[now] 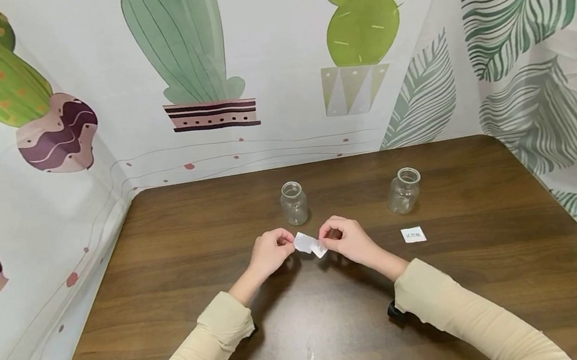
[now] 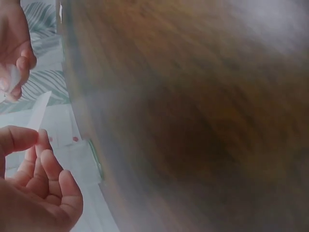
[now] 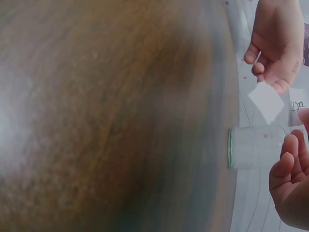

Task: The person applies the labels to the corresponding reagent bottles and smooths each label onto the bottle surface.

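In front of a clear glass jar (image 1: 294,206), my two hands are close together above the table. My left hand (image 1: 271,250) pinches a blank white piece of paper (image 1: 304,242) between thumb and forefinger; in the right wrist view this paper (image 3: 267,102) hangs as a small diamond. Between thumb and forefinger, my right hand (image 1: 349,242) pinches a small white label (image 1: 320,249) with dark print. That label (image 3: 298,104) shows its characters in the right wrist view. The two pieces overlap in the head view but appear apart in the right wrist view.
A second open glass jar (image 1: 404,194) stands to the right, with another printed white label (image 1: 413,235) lying flat in front of it. The brown wooden table (image 1: 189,217) ends at a wall cloth (image 1: 287,83) printed with cacti and leaves.
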`<state>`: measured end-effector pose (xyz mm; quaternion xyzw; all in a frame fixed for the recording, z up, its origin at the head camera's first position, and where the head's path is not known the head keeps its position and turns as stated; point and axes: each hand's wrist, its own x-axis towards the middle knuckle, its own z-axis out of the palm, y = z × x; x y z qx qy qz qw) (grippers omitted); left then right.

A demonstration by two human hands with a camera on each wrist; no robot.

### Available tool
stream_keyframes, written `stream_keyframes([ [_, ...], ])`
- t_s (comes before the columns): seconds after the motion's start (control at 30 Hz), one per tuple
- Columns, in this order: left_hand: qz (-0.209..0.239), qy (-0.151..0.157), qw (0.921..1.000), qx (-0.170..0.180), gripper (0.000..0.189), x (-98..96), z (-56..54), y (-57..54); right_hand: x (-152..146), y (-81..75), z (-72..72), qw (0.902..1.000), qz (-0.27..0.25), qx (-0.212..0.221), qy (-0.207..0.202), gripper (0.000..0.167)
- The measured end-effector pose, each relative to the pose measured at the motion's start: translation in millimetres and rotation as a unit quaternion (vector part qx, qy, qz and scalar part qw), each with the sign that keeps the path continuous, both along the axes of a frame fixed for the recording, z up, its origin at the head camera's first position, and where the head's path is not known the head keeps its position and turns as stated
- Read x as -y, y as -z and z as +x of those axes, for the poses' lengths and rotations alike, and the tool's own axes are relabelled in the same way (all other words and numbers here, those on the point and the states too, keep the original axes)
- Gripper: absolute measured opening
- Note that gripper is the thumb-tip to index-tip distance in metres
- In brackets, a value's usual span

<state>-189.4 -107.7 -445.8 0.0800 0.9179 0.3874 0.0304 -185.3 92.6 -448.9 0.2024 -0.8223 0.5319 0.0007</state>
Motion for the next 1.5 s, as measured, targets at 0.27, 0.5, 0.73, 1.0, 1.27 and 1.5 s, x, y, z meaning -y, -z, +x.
stream_keyframes([
  [0.27, -0.063, -0.021, 0.9974, 0.027, 0.004, 7.7, -2.3, 3.4, -4, 1.4, -0.1, 0.9998, 0.019, 0.007, 0.004, 0.005],
  [0.5, -0.102, -0.025, 0.9933, 0.048, 0.005, 9.8, -2.5, 4.8, -5, 2.1, 0.7, 0.9994, 0.026, 0.023, 0.006, 0.005],
  [0.73, -0.131, -0.023, 0.9904, 0.038, 0.006, 10.3, -2.2, 5.7, -2, -24.3, 13.9, 0.9990, 0.028, 0.035, -0.003, 0.004],
  [1.0, -0.141, -0.012, 0.9887, -0.050, 0.006, 4.0, 1.1, -2.9, -1, -28.8, 16.5, 0.9988, 0.025, 0.040, -0.008, 0.004],
  [1.27, -0.064, 0.111, 0.9810, -0.146, 0.009, -12.5, 5.6, -13.8, 1, -30.4, 17.4, 0.9984, 0.024, 0.048, -0.019, 0.004],
  [1.5, -0.087, 0.158, 0.9732, -0.143, 0.008, -23.5, 9.1, -10.3, 0, -20.8, 14.4, 0.9979, 0.028, 0.049, -0.032, 0.004],
])
